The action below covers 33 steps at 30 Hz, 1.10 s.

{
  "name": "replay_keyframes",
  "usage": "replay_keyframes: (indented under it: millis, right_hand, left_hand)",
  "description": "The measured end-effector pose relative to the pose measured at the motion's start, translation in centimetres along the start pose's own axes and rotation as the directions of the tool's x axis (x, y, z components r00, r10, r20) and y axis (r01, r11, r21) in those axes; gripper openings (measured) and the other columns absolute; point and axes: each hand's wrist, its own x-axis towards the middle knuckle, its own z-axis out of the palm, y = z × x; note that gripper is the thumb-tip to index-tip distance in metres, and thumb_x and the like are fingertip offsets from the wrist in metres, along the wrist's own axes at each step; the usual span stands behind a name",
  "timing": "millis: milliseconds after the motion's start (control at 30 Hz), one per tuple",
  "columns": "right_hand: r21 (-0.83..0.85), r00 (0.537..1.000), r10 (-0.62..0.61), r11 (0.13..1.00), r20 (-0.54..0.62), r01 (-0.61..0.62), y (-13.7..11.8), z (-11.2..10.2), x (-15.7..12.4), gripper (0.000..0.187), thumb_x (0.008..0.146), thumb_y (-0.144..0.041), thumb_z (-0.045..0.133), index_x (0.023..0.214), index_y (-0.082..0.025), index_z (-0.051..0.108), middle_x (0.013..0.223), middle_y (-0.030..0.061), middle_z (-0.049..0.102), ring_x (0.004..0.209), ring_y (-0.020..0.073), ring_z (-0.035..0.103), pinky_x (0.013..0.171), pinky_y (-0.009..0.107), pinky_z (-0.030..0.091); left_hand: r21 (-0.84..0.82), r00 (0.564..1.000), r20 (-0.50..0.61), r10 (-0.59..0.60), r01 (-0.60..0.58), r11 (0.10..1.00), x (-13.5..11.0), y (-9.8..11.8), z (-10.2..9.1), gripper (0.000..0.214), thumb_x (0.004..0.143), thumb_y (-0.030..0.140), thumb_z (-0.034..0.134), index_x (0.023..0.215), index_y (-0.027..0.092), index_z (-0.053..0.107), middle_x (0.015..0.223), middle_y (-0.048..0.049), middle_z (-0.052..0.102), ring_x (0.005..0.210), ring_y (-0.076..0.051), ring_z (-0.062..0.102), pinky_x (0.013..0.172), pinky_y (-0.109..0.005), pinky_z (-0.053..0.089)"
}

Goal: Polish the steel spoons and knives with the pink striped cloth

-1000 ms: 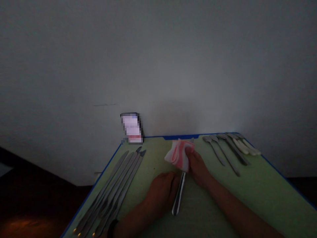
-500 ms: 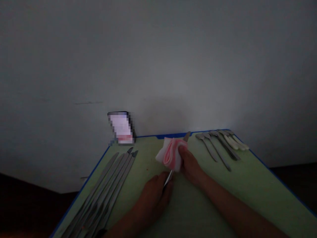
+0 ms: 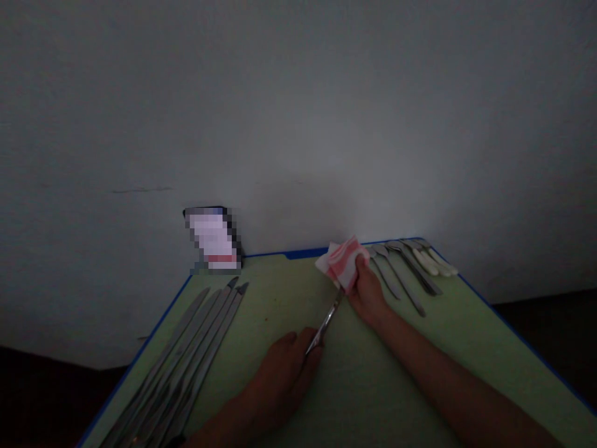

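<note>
Over the last half second the pink-and-white striped cloth (image 3: 345,264) has slid along the table knife (image 3: 328,316) toward its far end: the tip that poked out beyond it is now covered, and more bare metal shows between the two hands. The left hand (image 3: 291,367) is curled closed around the knife's handle, while the right hand (image 3: 366,292) pinches the bunched cloth around the blade. That suggests a wiping stroke has reached the tip. The knife slants above the middle of the tabletop (image 3: 289,292), its wrapped end near the far edge, between the knives (image 3: 186,361) along the left edge and the spoons (image 3: 410,274) by the far right corner.
</note>
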Motion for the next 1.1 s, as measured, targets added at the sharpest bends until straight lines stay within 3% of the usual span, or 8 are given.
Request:
replay_keyframes:
  millis: [100, 200, 367, 500, 700, 833, 967, 1100]
  right_hand:
    - [0.028, 0.998, -0.018, 0.999, -0.066, 0.02, -0.2, 0.1, 0.0, 0.031, 0.079, -0.045, 0.056, 0.093, -0.018, 0.063, 0.095, 0.0034, 0.07, 0.089, 0.0168, 0.062, 0.08, 0.029, 0.048]
    - [-0.006, 0.998, -0.017, 1.0, -0.056, 0.017, 0.4, 0.9, -1.6, 0.033, 0.079, -0.047, 0.056, 0.091, -0.018, 0.063, 0.096, 0.004, 0.069, 0.089, 0.0169, 0.062, 0.08, 0.029, 0.047]
    - [-0.264, 0.992, 0.091, 0.962, 0.084, -0.066, 2.0, 2.2, -5.6, 0.042, 0.075, -0.057, 0.055, 0.074, -0.015, 0.062, 0.066, 0.0032, 0.065, 0.059, 0.015, 0.055, 0.057, 0.026, 0.042]
    - [-0.339, 0.976, 0.132, 0.938, 0.174, -0.067, 2.6, 2.5, -7.3, 0.039, 0.075, -0.054, 0.055, 0.072, -0.016, 0.062, 0.058, 0.0003, 0.06, 0.052, 0.012, 0.049, 0.05, 0.023, 0.036]
    - [-0.146, 0.941, 0.246, 0.965, 0.233, -0.216, 1.7, 2.2, -4.9, 0.033, 0.079, -0.047, 0.055, 0.077, -0.015, 0.064, 0.069, 0.0017, 0.066, 0.061, 0.0135, 0.057, 0.06, 0.025, 0.045]
    - [0.029, 0.987, 0.152, 0.988, 0.042, -0.153, -0.4, 1.4, -2.0, 0.023, 0.085, -0.035, 0.05, 0.089, -0.016, 0.063, 0.082, -0.0003, 0.07, 0.075, 0.0118, 0.062, 0.076, 0.025, 0.048]
    - [0.048, 0.994, 0.109, 0.993, 0.016, -0.11, -1.3, 0.8, -0.9, 0.024, 0.086, -0.033, 0.049, 0.095, -0.016, 0.062, 0.088, -0.0005, 0.07, 0.08, 0.0114, 0.063, 0.079, 0.025, 0.048]
    - [-0.022, 0.997, 0.079, 0.997, 0.015, -0.078, -0.2, 1.0, -2.0, 0.031, 0.08, -0.044, 0.055, 0.089, -0.016, 0.064, 0.085, 0.0019, 0.07, 0.078, 0.0142, 0.062, 0.074, 0.026, 0.049]
  left_hand:
    - [-0.093, 1.0, 0.014, 0.002, -0.001, 0.996, 0.1, -0.1, -0.3, 0.028, 0.093, 0.037, 0.029, 0.096, 0.023, 0.053, 0.09, -0.0038, 0.061, 0.08, -0.019, 0.057, 0.075, -0.028, 0.043]
    - [-0.182, 0.999, 0.006, -0.045, 0.046, 0.982, 0.3, -0.3, -0.2, 0.031, 0.094, 0.039, 0.028, 0.089, 0.022, 0.053, 0.082, -0.0018, 0.061, 0.074, -0.016, 0.056, 0.068, -0.025, 0.043]
    - [-0.289, 0.995, -0.044, -0.091, 0.074, 0.954, 0.4, -0.8, 0.3, 0.03, 0.094, 0.04, 0.027, 0.095, 0.021, 0.05, 0.074, 0.0002, 0.059, 0.066, -0.015, 0.055, 0.062, -0.024, 0.044]
    - [-0.286, 0.994, -0.074, -0.078, 0.054, 0.957, 0.7, -1.4, 0.6, 0.025, 0.092, 0.038, 0.033, 0.101, 0.022, 0.05, 0.074, -0.0006, 0.06, 0.066, -0.017, 0.056, 0.063, -0.026, 0.044]
    - [-0.251, 0.989, -0.063, -0.132, 0.112, 0.961, 0.8, -0.6, 0.1, 0.028, 0.092, 0.038, 0.028, 0.089, 0.021, 0.05, 0.066, 0.0004, 0.055, 0.059, -0.016, 0.053, 0.055, -0.025, 0.041]
    - [-0.177, 0.997, -0.003, -0.074, 0.072, 0.982, 0.3, 0.2, -0.3, 0.029, 0.093, 0.04, 0.03, 0.081, 0.021, 0.049, 0.07, 0.0005, 0.054, 0.064, -0.015, 0.053, 0.059, -0.024, 0.042]
    - [-0.123, 0.999, 0.033, -0.025, 0.029, 0.992, 0.1, 0.2, -0.3, 0.029, 0.092, 0.04, 0.031, 0.082, 0.02, 0.05, 0.076, -0.0022, 0.057, 0.07, -0.017, 0.054, 0.06, -0.024, 0.042]
    - [-0.141, 0.998, 0.024, -0.052, 0.055, 0.988, 0.5, -0.1, -0.2, 0.029, 0.092, 0.039, 0.032, 0.083, 0.019, 0.051, 0.074, -0.0008, 0.057, 0.067, -0.016, 0.055, 0.06, -0.023, 0.041]
